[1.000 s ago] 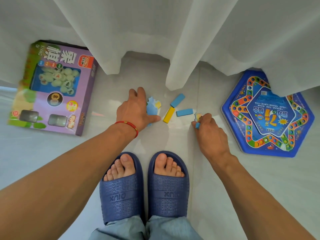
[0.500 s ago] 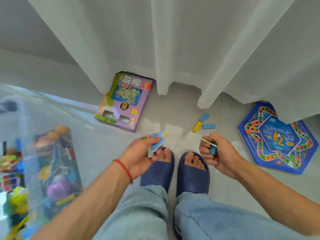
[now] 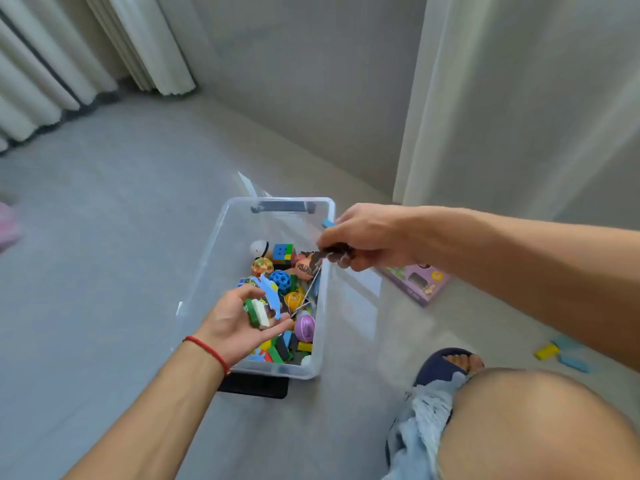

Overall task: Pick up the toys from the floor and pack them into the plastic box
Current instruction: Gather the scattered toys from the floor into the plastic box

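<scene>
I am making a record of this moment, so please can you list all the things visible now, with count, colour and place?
plastic box: one, clear, on the floor, centre.
toys in the box: many, mixed colours.
toy pieces: a few, blue, green, white, in the left hand.
blue block: one, in the right hand.
blocks on the floor: three, one yellow, two blue, far right.
purple game box: one, behind the right hand.
curtains: white, at the back.
slipper: one, dark blue.
left hand: over the box.
right hand: over the box rim.
</scene>
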Demonstrator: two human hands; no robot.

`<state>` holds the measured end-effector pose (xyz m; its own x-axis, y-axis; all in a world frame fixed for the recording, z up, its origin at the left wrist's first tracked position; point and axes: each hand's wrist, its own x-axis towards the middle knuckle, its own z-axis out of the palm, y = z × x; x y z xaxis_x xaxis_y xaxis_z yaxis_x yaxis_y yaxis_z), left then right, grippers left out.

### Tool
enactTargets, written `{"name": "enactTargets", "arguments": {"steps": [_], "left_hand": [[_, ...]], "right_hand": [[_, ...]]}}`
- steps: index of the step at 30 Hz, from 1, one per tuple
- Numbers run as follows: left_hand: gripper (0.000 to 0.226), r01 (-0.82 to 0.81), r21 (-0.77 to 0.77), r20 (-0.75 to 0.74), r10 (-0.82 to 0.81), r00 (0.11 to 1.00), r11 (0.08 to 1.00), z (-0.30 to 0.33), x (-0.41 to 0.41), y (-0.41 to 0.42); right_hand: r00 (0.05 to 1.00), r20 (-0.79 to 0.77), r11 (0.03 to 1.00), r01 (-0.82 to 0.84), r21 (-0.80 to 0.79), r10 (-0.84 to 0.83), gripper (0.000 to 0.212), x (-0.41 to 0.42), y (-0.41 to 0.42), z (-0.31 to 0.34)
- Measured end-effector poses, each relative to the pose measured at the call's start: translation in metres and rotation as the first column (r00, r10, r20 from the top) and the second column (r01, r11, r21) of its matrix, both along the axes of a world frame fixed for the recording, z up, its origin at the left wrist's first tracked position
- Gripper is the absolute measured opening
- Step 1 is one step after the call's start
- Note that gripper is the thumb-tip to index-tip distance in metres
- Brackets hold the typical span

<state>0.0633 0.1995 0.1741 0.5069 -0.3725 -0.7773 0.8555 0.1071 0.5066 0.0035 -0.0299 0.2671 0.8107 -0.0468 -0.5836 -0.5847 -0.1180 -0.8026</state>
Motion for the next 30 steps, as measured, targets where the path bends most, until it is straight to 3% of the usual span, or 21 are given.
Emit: {"name": "enactTargets", "arguments": {"steps": [2, 4, 7, 10, 12, 18, 22, 26, 30], "left_hand": [[0.028, 0.022, 0.067, 0.046, -0.025, 0.999, 0.998, 0.008, 0.0, 0.006], [0.043, 0.064, 0.115, 0.071, -0.072, 0.995, 0.991, 0.018, -0.004, 0.006], [0.035, 0.066, 0.231, 0.181, -0.11, 0.977, 0.971, 0.026, -0.009, -0.001], [0.026, -0.004, 0.326, 0.355, -0.118, 0.927, 0.945, 0.022, -0.019, -0.024], [0.024, 0.031, 0.335, 0.437, -0.185, 0.88, 0.942, 0.019, -0.033, -0.052], [0.023, 0.37, 0.356, 0.448, -0.504, 0.738, 0.858, -0.02, -0.095, -0.169], [0.02, 0.586, 0.426, 0.382, -0.724, 0.574, 0.69, -0.059, -0.144, -0.252], [0.023, 0.693, 0.528, 0.35, -0.87, 0.348, 0.49, -0.114, -0.185, -0.318], [0.029, 0.654, 0.696, 0.37, -0.929, 0.028, 0.297, -0.178, -0.216, -0.369]], "right_hand": [[0.999, -0.053, 1.0, -0.001, 0.025, 0.003, 0.015, 0.024, 0.034, -0.008], [0.992, -0.116, 0.999, -0.042, -0.002, 0.041, 0.036, 0.035, 0.052, -0.017], [0.989, -0.132, 0.996, -0.075, -0.044, 0.068, 0.055, 0.029, 0.042, -0.016], [0.998, -0.045, 0.992, -0.045, -0.114, 0.04, 0.038, 0.0, -0.007, -0.011], [1.0, -0.017, 0.986, 0.008, -0.164, -0.011, 0.03, -0.032, -0.053, -0.017], [0.929, -0.266, 0.876, 0.106, -0.47, -0.255, 0.021, -0.169, -0.192, -0.085], [0.85, -0.38, 0.807, 0.084, -0.585, -0.365, 0.021, -0.25, -0.241, -0.153], [0.801, -0.502, 0.714, -0.139, -0.687, -0.327, 0.038, -0.301, -0.247, -0.229], [0.835, -0.452, 0.693, -0.124, -0.71, -0.314, 0.068, -0.331, -0.261, -0.297]]}}
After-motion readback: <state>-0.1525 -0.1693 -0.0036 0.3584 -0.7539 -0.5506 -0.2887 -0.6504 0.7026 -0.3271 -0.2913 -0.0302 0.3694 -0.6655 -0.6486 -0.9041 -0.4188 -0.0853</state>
